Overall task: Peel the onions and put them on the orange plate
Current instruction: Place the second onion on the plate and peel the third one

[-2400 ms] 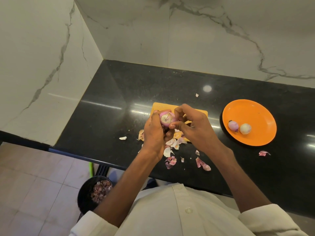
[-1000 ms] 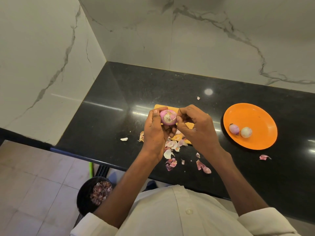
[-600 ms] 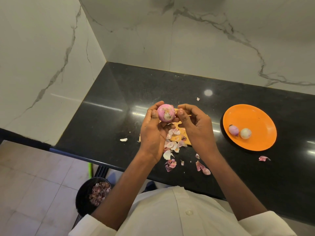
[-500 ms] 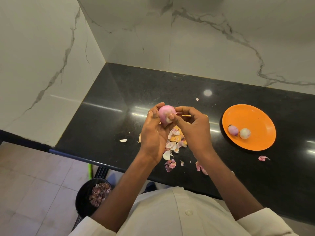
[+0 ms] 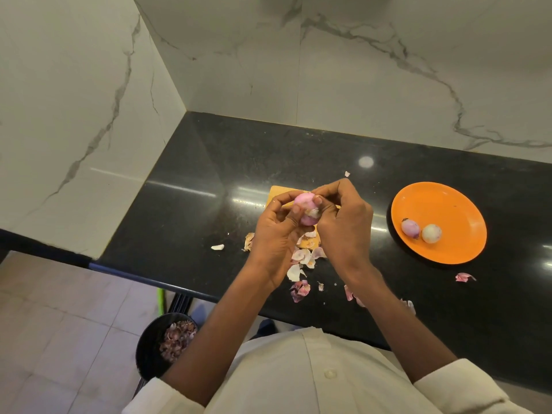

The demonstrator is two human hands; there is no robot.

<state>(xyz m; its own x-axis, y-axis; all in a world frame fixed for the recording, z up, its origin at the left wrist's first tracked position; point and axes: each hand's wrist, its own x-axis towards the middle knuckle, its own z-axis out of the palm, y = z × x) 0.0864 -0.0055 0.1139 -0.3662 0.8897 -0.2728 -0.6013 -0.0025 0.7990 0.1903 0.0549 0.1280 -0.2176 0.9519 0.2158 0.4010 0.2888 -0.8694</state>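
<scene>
Left hand (image 5: 273,234) gripped the onion (image 5: 304,204); right hand (image 5: 343,222) fingers pinched loose skin at its 4 o'clock. Small, smooth, probably slippery.

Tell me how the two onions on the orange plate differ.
The left onion is purple-pink; the right onion is pale, almost white. The left onion shows a dark tip at its top; the right onion shows none. Both are small, round and lie touching near the left side of the orange plate.

Onion (image 5: 304,204) half hidden by the hands, cutting board (image 5: 279,194) mostly covered; shirt cut off below
</scene>
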